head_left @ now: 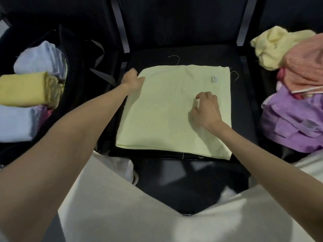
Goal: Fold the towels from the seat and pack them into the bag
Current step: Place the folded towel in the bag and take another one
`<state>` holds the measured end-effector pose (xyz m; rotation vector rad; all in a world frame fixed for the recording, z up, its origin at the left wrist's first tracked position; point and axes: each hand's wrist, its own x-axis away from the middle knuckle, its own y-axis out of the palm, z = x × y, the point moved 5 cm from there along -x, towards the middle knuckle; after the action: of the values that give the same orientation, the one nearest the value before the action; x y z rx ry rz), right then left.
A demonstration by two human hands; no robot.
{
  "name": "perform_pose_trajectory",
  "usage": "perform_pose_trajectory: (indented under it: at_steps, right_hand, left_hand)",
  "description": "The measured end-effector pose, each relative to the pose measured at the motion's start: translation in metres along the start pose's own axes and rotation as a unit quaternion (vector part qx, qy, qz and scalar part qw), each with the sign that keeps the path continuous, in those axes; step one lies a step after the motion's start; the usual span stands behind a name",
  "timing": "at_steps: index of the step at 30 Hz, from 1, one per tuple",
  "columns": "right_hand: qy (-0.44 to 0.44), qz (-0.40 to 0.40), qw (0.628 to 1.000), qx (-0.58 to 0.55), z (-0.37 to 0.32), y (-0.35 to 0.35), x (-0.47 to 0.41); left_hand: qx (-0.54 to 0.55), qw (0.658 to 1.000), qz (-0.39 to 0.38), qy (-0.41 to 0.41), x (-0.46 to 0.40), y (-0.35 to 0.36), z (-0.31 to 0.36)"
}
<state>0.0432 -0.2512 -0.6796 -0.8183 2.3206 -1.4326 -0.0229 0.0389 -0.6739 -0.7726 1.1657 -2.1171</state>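
A pale towel [167, 109] lies flat on the seat [244, 119] for folding: the left hand [132, 81] grips its far corner, while the right hand [206, 109] pinches a small tag [196, 102] mid-cloth.

Your pale green towel [167, 109]: matt woven cloth, smooth | seat [244, 119] beneath: black, matt | rolled yellow towel [26, 89] at 9 o'clock: nubbly terry cloth
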Motion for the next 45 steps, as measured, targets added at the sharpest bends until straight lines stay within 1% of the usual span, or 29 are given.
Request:
perform_pose_trajectory:
  at_steps: [2, 4, 6, 7, 8, 10, 11, 12, 13, 14, 15, 16, 18, 20, 21, 22, 23, 25, 27, 30, 32, 34, 36, 38, 39, 40, 41, 43, 45]
  right_hand:
    - [-0.028, 0.013, 0.999, 0.027, -0.004, 0.005, -0.021]
    - [-0.048, 0.026, 0.997, 0.052, -0.004, 0.009, -0.041]
    - [-0.054, 0.029, 0.995, 0.082, 0.001, 0.013, -0.056]
    - [-0.062, 0.037, 0.992, 0.105, 0.002, 0.015, -0.061]
    - [-0.076, 0.049, 0.988, 0.129, 0.003, 0.016, -0.064]
    - [-0.096, 0.072, 0.980, 0.159, 0.004, 0.019, -0.066]
    - [-0.100, 0.076, 0.978, 0.169, 0.004, 0.020, -0.066]
    - [-0.100, 0.076, 0.976, 0.177, 0.004, 0.022, -0.066]
    - [-0.103, 0.073, 0.975, 0.184, 0.004, 0.023, -0.066]
    - [-0.105, 0.069, 0.974, 0.189, 0.004, 0.024, -0.065]
    - [-0.109, 0.067, 0.973, 0.193, 0.004, 0.023, -0.065]
    - [-0.113, 0.066, 0.972, 0.193, 0.005, 0.022, -0.064]
    - [-0.116, 0.065, 0.973, 0.190, 0.006, 0.021, -0.061]
    - [-0.121, 0.063, 0.972, 0.191, 0.006, 0.021, -0.060]
    - [-0.124, 0.062, 0.971, 0.193, 0.006, 0.021, -0.060]
    - [-0.126, 0.059, 0.971, 0.194, 0.006, 0.022, -0.061]
    - [-0.127, 0.057, 0.971, 0.196, 0.006, 0.022, -0.061]
    - [-0.128, 0.056, 0.970, 0.200, 0.005, 0.021, -0.061]
    - [-0.130, 0.056, 0.969, 0.203, 0.005, 0.020, -0.062]
    - [-0.130, 0.054, 0.970, 0.198, 0.002, 0.020, -0.064]
    - [-0.124, 0.052, 0.970, 0.201, -0.001, 0.019, -0.065]
    - [-0.113, 0.037, 0.971, 0.209, -0.003, 0.020, -0.065]
    - [-0.101, 0.027, 0.972, 0.211, -0.004, 0.020, -0.065]
    - [-0.091, 0.023, 0.972, 0.214, -0.005, 0.017, -0.065]
    - [-0.087, 0.018, 0.972, 0.216, -0.006, 0.017, -0.065]
    - [-0.085, 0.012, 0.972, 0.218, -0.007, 0.017, -0.066]
    - [-0.083, 0.006, 0.972, 0.219, -0.008, 0.016, -0.066]
    - [-0.081, 0.004, 0.973, 0.218, -0.008, 0.016, -0.067]
    - [-0.082, 0.002, 0.973, 0.217, -0.009, 0.016, -0.067]
  left_hand:
    - [0.023, 1.000, -0.001, -0.021, -0.024, 0.008, 0.000]
    - [0.053, 0.998, -0.020, -0.036, -0.041, 0.015, 0.000]
    - [0.078, 0.997, -0.023, -0.007, -0.048, 0.018, 0.006]
    - [0.084, 0.996, 0.001, 0.034, -0.046, 0.015, 0.012]
    - [0.086, 0.991, 0.045, 0.088, -0.038, 0.008, 0.020]
    - [0.067, 0.967, 0.131, 0.210, -0.010, -0.005, 0.037]
    - [0.038, 0.952, 0.140, 0.270, 0.006, -0.006, 0.044]
    - [-0.002, 0.937, 0.119, 0.328, 0.020, -0.001, 0.047]
    - [-0.037, 0.925, 0.074, 0.371, 0.032, 0.007, 0.048]
    - [-0.059, 0.920, 0.022, 0.387, 0.040, 0.015, 0.046]
    - [-0.063, 0.921, -0.014, 0.383, 0.045, 0.020, 0.042]
    - [-0.054, 0.926, -0.022, 0.374, 0.046, 0.021, 0.037]
    - [-0.011, 0.939, 0.020, 0.344, 0.039, 0.015, 0.033]
    - [0.027, 0.954, 0.060, 0.294, 0.024, 0.009, 0.032]
    - [0.039, 0.960, 0.054, 0.272, 0.016, 0.007, 0.033]
    - [0.043, 0.965, 0.030, 0.258, 0.008, 0.009, 0.035]
    - [0.031, 0.966, -0.008, 0.256, 0.002, 0.012, 0.037]
    - [-0.040, 0.959, -0.090, 0.265, -0.005, 0.020, 0.043]
    - [-0.102, 0.948, -0.139, 0.266, -0.009, 0.023, 0.048]
    - [-0.110, 0.941, -0.160, 0.276, -0.017, 0.010, 0.064]
    - [-0.145, 0.935, -0.142, 0.290, -0.030, -0.008, 0.074]
    - [-0.242, 0.913, -0.095, 0.316, -0.047, -0.028, 0.081]
    - [-0.363, 0.871, -0.054, 0.326, -0.063, -0.040, 0.082]
    - [-0.482, 0.815, -0.018, 0.321, -0.073, -0.044, 0.080]
    - [-0.522, 0.794, 0.005, 0.311, -0.076, -0.043, 0.078]
    - [-0.540, 0.788, 0.027, 0.295, -0.080, -0.040, 0.074]
    - [-0.540, 0.798, 0.037, 0.266, -0.083, -0.036, 0.070]
    - [-0.499, 0.845, 0.025, 0.190, -0.085, -0.025, 0.057]
    - [-0.438, 0.889, 0.015, 0.133, -0.082, -0.014, 0.047]
